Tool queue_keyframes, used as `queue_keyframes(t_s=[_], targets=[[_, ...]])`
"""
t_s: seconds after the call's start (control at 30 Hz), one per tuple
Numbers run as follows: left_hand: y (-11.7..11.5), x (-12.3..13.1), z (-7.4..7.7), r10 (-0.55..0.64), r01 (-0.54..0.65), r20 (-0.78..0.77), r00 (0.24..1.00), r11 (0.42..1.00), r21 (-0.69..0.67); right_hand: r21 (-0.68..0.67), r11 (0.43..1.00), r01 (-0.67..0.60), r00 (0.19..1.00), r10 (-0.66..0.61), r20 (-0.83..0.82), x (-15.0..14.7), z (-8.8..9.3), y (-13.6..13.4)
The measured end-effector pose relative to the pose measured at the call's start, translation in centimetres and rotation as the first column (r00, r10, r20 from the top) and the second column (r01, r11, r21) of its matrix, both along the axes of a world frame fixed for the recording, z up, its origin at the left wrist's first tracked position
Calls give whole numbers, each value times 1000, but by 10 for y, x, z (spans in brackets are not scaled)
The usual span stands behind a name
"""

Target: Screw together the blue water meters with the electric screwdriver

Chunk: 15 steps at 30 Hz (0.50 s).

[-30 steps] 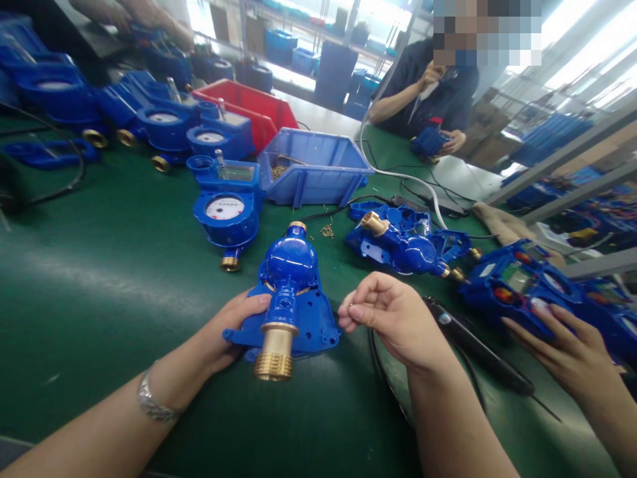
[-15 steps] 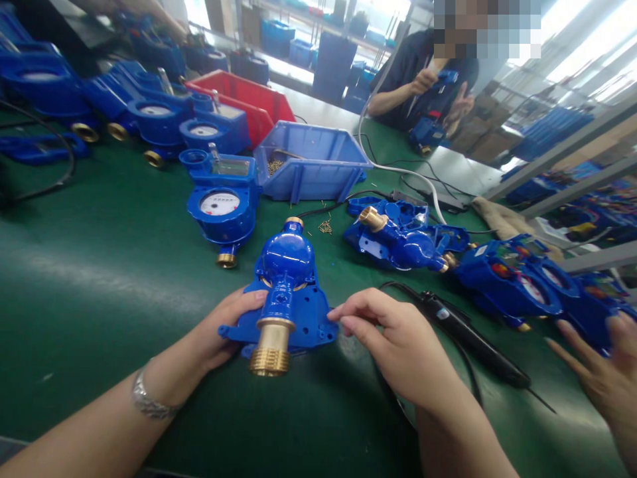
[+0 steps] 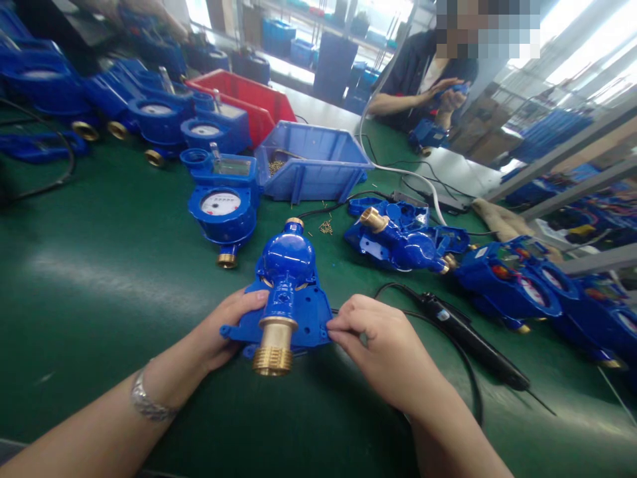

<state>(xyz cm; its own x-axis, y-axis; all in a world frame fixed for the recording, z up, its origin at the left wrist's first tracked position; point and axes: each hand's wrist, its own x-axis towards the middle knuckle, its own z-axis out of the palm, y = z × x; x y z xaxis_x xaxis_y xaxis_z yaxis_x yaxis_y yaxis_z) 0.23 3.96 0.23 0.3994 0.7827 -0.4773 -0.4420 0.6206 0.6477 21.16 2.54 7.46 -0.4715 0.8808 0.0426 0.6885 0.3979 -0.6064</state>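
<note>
A blue water meter with brass threaded ends lies underside up on the green bench in front of me. My left hand grips its left side, the thumb on top of the flat blue base. At the right corner of that base, my right hand has thumb and forefinger pinched together, touching the edge. Whatever sits between those fingertips is too small or hidden to make out. Beyond the meter is a small pile of brass screws.
A blue bin with screws and a red bin stand behind. More meters are at left, others at right. A black electric screwdriver with its cable lies right of my hand. A co-worker handles parts across the bench.
My right hand's fingers have closed into a tighter pinch at the base's corner. Another person's hand at the right edge has left the view. The co-worker opposite has brought both hands together.
</note>
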Motion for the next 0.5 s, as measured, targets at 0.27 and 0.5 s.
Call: queue_keyframes(t_s=[0.27, 0.5], targets=[[0, 1, 2, 10, -11, -21, 1000, 999, -45, -62, 998, 20, 999, -18, 27, 6, 15, 8], [0, 2, 6, 49, -49, -10, 999, 998, -45, -42, 931, 361, 915, -346, 209, -24, -49, 109]])
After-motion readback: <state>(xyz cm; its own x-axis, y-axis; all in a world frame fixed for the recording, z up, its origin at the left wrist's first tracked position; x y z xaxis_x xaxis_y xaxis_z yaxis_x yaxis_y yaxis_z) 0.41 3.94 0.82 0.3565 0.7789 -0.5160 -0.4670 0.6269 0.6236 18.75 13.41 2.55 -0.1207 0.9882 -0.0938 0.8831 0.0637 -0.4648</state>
